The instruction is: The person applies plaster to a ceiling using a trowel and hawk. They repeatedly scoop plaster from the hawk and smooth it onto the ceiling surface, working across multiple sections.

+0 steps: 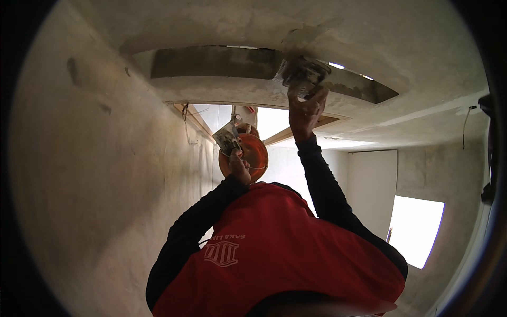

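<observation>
My right hand (307,110) is raised, its fingers closed round the handle of a plastering trowel (306,71). The trowel's blade is smeared with grey plaster and appears to be against the pale surface at a long recessed slot (211,62). Lower and to the left, my left hand (240,167) grips a small flat scraper (227,138) with a squarish, plaster-stained blade. Behind that hand an orange bucket (257,154) shows, partly covered by the hand and the blade; its contents are hard to make out.
A bare plastered wall (84,174) runs along the left. Loose wires (186,119) hang near a wooden frame edge (199,124). A pale door-like panel (372,171) and a bright opening (417,230) stand at the right. Another wire (465,127) dangles at far right.
</observation>
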